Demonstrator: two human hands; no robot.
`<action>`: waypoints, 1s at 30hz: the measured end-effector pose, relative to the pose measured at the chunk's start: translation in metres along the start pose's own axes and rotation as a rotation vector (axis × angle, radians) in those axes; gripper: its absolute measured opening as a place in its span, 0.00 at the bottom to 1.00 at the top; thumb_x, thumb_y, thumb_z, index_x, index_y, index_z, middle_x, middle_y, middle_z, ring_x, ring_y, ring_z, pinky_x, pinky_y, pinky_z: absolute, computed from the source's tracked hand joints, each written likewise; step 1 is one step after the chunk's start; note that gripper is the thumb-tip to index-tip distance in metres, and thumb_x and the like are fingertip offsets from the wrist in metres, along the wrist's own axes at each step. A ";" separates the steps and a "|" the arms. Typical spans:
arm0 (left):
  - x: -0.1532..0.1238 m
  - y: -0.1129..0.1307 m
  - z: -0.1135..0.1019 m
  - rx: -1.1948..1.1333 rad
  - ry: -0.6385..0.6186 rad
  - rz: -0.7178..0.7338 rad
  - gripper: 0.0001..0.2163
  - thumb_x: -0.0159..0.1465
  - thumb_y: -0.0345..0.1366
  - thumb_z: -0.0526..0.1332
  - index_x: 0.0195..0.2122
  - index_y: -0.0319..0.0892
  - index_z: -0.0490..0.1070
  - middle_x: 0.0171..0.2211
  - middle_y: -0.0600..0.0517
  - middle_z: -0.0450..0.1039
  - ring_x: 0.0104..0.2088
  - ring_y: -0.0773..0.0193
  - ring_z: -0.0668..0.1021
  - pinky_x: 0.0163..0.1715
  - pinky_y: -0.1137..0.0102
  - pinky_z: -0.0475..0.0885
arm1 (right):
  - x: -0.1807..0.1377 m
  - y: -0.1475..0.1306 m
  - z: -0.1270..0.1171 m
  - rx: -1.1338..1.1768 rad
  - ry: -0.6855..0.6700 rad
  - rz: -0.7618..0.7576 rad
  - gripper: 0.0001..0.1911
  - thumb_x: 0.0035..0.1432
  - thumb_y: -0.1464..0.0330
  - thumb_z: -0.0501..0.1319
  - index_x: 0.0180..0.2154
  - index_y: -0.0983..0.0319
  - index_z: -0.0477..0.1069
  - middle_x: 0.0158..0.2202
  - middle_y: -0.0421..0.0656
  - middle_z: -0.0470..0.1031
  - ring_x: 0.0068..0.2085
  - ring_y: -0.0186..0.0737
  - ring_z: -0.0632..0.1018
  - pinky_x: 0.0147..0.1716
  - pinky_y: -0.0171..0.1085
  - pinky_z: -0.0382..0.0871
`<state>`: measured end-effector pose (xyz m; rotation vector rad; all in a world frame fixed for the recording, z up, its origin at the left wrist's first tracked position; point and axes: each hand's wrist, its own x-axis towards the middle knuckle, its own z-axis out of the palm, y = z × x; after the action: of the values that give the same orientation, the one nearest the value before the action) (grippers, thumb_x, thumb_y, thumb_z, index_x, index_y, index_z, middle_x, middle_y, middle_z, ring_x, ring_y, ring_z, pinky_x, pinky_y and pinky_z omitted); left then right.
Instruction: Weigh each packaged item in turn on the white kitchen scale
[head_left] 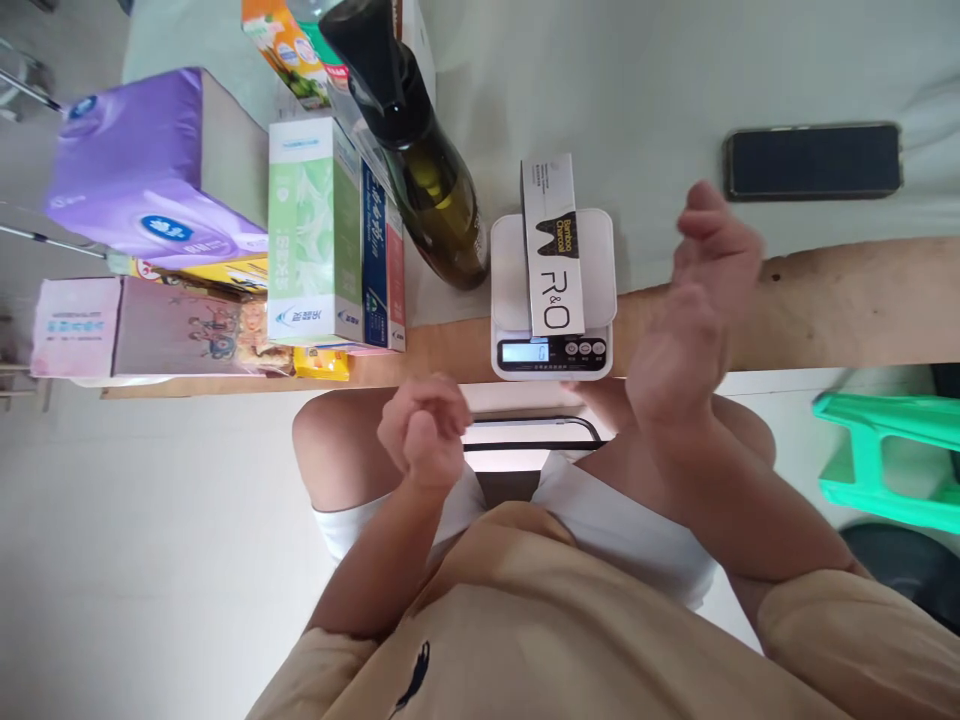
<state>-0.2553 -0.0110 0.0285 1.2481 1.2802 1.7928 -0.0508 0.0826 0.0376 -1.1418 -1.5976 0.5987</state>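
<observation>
A white digital kitchen scale [600, 290] stands at the table's near edge, its small display [525, 352] lit. Lying on its platform is a white and black Bamboo Charcoal box [556, 290], which sticks out past the platform's far side. My left hand [426, 428] hovers over my lap, left of the scale and apart from it, with fingers curled in and nothing visible in them. Slightly blurred, my right hand [694, 300] is raised above the table edge to the right of the scale. Its fingers are bent inward, and I see no object there. Neither hand touches the box.
Left of the scale stands a dark spray bottle [442, 200] with yellowish liquid. Beyond it are a green and white carton [301, 235], a purple tissue pack [135, 170] and a pink box [75, 325]. A phone [814, 162] lies far right; a green stool [870, 460] stands below.
</observation>
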 end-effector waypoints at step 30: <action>-0.025 -0.038 -0.030 0.366 -0.123 0.381 0.09 0.58 0.23 0.59 0.25 0.43 0.71 0.22 0.54 0.72 0.23 0.68 0.74 0.22 0.72 0.64 | 0.077 -0.046 0.051 -0.604 -0.440 0.461 0.36 0.54 0.60 0.72 0.61 0.61 0.66 0.64 0.60 0.67 0.65 0.72 0.76 0.63 0.72 0.72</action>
<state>-0.2753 -0.0297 -0.0181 1.8818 1.4138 1.7422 -0.1164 0.1402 0.0934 -1.9661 -1.9729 0.7198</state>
